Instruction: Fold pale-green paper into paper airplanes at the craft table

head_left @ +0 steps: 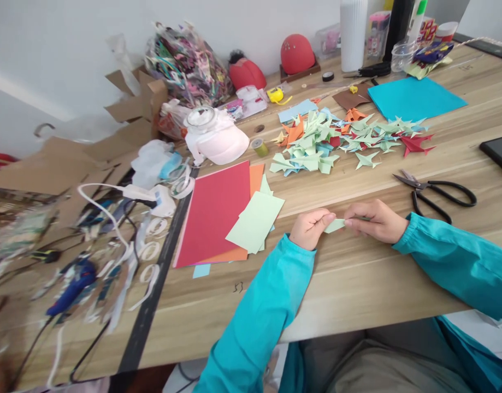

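My left hand (311,228) and my right hand (376,220) rest on the wooden table (357,273), both pinching a small folded piece of pale green paper (336,225) held between them. Both arms wear teal sleeves. Loose pale green sheets (255,221) lie just left of my left hand, on top of red paper (213,213) and orange paper. A heap of folded paper shapes (336,142) in green, orange, red and blue lies farther back.
Black scissors (437,194) lie right of my right hand. A blue sheet (414,98) and a dark tablet (498,153) sit at the right. At the left are a glue gun (152,196), tape rolls, cardboard and cables. Containers and red round objects line the back.
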`<move>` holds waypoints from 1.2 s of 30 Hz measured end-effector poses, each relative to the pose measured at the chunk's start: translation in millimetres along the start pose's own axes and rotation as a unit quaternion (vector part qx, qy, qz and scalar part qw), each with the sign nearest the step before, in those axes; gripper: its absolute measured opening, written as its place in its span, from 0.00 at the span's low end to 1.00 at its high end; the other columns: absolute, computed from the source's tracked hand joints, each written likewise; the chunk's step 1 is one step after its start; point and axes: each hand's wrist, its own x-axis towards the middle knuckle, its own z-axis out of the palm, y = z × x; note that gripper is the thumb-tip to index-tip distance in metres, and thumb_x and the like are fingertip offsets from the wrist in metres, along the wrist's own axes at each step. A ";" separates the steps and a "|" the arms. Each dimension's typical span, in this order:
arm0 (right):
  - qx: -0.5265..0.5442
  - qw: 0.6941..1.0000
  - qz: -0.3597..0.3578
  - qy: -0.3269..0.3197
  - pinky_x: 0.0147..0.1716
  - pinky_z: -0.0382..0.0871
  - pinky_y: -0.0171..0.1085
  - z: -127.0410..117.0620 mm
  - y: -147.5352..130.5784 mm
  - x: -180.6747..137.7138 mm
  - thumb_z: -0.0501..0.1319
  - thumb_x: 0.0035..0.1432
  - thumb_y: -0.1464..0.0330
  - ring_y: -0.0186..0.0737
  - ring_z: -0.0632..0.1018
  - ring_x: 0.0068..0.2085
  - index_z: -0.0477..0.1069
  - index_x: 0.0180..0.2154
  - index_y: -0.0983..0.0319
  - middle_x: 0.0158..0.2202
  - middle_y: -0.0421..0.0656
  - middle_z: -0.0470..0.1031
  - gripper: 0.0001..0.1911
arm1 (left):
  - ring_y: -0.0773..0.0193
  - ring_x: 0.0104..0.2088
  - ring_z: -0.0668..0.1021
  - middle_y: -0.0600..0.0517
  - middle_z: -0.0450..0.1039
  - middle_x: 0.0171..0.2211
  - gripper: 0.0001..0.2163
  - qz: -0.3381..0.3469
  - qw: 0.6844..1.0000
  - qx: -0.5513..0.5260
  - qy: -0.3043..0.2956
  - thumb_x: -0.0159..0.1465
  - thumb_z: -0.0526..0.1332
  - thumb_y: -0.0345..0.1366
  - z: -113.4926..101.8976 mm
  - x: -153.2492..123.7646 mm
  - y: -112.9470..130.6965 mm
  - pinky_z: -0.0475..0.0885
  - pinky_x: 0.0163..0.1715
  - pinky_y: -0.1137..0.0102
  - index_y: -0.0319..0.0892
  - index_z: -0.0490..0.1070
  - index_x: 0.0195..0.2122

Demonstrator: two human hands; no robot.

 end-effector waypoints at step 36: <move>0.090 0.991 0.096 0.020 0.16 0.61 0.29 2.0 0.9 2.9 0.56 0.56 0.60 0.28 0.67 0.17 0.66 0.33 0.65 0.20 0.37 0.67 0.13 | 0.65 0.21 0.76 0.51 0.74 0.21 0.13 -0.106 0.987 -0.110 0.057 0.54 0.63 0.43 11.3 -0.8 -4.9 0.72 0.24 0.72 0.37 0.73 0.30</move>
